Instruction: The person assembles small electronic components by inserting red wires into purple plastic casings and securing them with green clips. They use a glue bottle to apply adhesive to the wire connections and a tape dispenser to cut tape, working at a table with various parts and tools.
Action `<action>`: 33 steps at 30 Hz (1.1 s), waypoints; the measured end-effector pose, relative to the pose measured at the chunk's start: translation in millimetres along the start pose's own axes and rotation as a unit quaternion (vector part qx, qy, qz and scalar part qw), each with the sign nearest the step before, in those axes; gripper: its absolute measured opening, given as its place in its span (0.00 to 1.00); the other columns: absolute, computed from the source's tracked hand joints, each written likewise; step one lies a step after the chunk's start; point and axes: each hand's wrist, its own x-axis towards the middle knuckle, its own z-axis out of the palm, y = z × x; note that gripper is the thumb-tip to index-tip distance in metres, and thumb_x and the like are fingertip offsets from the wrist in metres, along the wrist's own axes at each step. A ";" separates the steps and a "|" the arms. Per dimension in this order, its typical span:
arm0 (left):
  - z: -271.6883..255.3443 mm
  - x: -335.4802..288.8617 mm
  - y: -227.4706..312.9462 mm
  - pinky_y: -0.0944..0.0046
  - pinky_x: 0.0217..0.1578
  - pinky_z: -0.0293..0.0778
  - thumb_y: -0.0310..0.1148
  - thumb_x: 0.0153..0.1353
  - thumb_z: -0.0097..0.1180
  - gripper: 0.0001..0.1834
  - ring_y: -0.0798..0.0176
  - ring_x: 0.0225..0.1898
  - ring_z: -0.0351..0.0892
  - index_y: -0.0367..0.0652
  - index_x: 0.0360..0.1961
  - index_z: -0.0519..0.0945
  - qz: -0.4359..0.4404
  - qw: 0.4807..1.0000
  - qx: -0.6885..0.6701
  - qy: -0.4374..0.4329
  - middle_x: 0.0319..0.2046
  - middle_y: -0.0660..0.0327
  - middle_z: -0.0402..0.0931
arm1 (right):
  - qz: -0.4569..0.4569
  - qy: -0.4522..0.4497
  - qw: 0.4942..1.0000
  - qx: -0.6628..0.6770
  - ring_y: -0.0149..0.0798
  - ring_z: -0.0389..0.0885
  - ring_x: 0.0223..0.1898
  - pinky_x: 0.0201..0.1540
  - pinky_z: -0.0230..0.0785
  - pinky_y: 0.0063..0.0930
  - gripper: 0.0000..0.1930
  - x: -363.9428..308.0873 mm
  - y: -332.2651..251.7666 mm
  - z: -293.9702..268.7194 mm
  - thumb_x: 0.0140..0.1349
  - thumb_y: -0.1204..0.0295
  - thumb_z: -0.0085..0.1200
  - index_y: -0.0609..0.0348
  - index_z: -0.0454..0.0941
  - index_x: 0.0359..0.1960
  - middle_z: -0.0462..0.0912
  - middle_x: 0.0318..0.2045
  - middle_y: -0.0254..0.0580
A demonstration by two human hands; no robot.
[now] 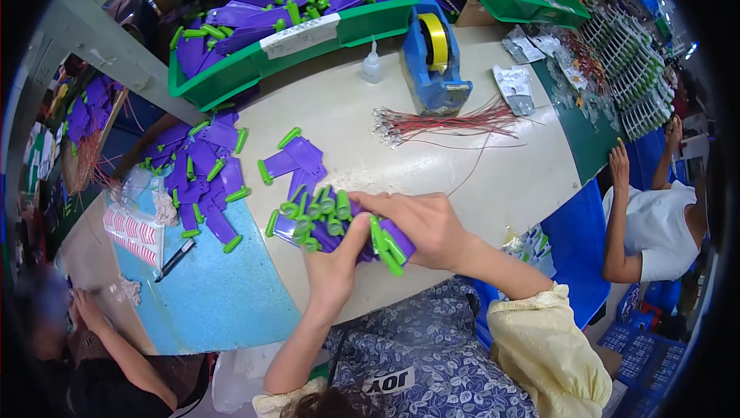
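Close to the table's front edge, my left hand and my right hand grip a bunch of purple plastic pieces with green tube-like ends. The left thumb presses on the bunch from the near side, while the right fingers wrap over its right end. Some of the bunch is hidden behind my fingers. Just beyond it lie a few loose purple pieces of the same kind. A larger pile of purple pieces spreads to the left, partly over a light-blue mat.
A green bin full of purple pieces stands at the back. Nearby are a small white bottle, a blue tape dispenser and red wires. A black pen-like tool lies left. Co-workers' hands show at both sides.
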 end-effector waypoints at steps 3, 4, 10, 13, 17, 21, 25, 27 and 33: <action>-29.4 -7.3 23.0 0.60 0.40 0.84 0.30 0.68 0.61 0.15 0.57 0.47 0.87 0.35 0.52 0.77 -0.182 0.977 0.064 -0.092 0.52 0.50 0.82 | 0.142 -0.077 0.986 0.025 0.58 0.80 0.28 0.29 0.70 0.47 0.15 -34.8 20.3 -33.6 0.49 0.72 0.65 0.63 0.74 0.35 0.78 0.28 0.52; -52.2 -17.6 12.3 0.59 0.35 0.85 0.32 0.69 0.60 0.15 0.53 0.42 0.88 0.33 0.51 0.77 -0.190 0.981 0.026 -0.034 0.51 0.50 0.82 | 0.199 -0.116 0.973 0.019 0.62 0.79 0.30 0.32 0.70 0.49 0.14 -42.2 28.9 -52.8 0.49 0.73 0.64 0.64 0.73 0.34 0.77 0.28 0.55; -72.7 28.1 -20.4 0.38 0.64 0.71 0.38 0.73 0.53 0.25 0.42 0.68 0.69 0.37 0.66 0.66 -0.130 0.977 -0.160 0.060 0.65 0.41 0.70 | 0.099 0.011 0.988 -0.115 0.65 0.77 0.36 0.38 0.68 0.48 0.12 -36.6 118.1 -50.5 0.52 0.81 0.55 0.65 0.67 0.38 0.78 0.33 0.59; -44.4 8.7 -3.3 0.32 0.64 0.69 0.40 0.73 0.52 0.27 0.41 0.70 0.66 0.40 0.68 0.64 -0.148 0.970 -0.187 0.054 0.68 0.44 0.65 | 0.231 -0.005 0.970 -0.070 0.65 0.78 0.38 0.40 0.70 0.46 0.15 -27.9 118.6 -60.5 0.52 0.83 0.54 0.65 0.69 0.43 0.79 0.34 0.57; -0.3 -50.2 -14.6 0.15 0.65 0.55 0.39 0.69 0.53 0.29 0.38 0.73 0.59 0.55 0.69 0.62 -0.311 0.891 -0.329 -0.021 0.70 0.53 0.62 | 0.161 -0.097 0.980 -0.059 0.61 0.80 0.40 0.40 0.72 0.47 0.19 -61.6 81.3 -64.0 0.50 0.77 0.63 0.61 0.76 0.45 0.82 0.38 0.53; 45.5 -55.5 -46.3 0.26 0.69 0.57 0.48 0.68 0.56 0.33 0.39 0.72 0.60 0.43 0.68 0.63 -0.360 0.846 -0.391 0.043 0.68 0.45 0.63 | 0.140 -0.184 0.958 -0.170 0.54 0.75 0.54 0.57 0.67 0.44 0.22 -67.7 73.7 -78.5 0.49 0.72 0.68 0.58 0.79 0.48 0.80 0.49 0.48; 60.9 -47.6 -56.1 0.42 0.73 0.58 0.60 0.66 0.57 0.46 0.42 0.73 0.58 0.25 0.64 0.61 -0.422 0.774 -0.469 0.053 0.66 0.39 0.63 | 0.119 -0.159 0.977 -0.082 0.53 0.72 0.58 0.62 0.63 0.46 0.22 -47.1 51.1 -74.1 0.53 0.70 0.66 0.61 0.78 0.51 0.78 0.52 0.48; 70.5 -43.4 -57.0 0.48 0.75 0.54 0.67 0.63 0.54 0.56 0.41 0.73 0.58 0.19 0.66 0.56 -0.429 0.756 -0.494 -0.002 0.67 0.37 0.61 | 0.110 -0.164 0.979 0.049 0.53 0.73 0.56 0.61 0.65 0.45 0.21 -35.3 40.5 -51.1 0.56 0.70 0.64 0.63 0.78 0.52 0.79 0.51 0.48; 28.9 -64.8 -23.8 0.49 0.73 0.58 0.55 0.75 0.40 0.41 0.44 0.73 0.60 0.26 0.72 0.56 -0.441 0.773 -0.342 -0.302 0.71 0.37 0.59 | 0.018 -0.237 0.971 0.023 0.48 0.77 0.50 0.54 0.72 0.39 0.13 -9.8 39.1 8.1 0.59 0.72 0.61 0.65 0.82 0.44 0.81 0.45 0.47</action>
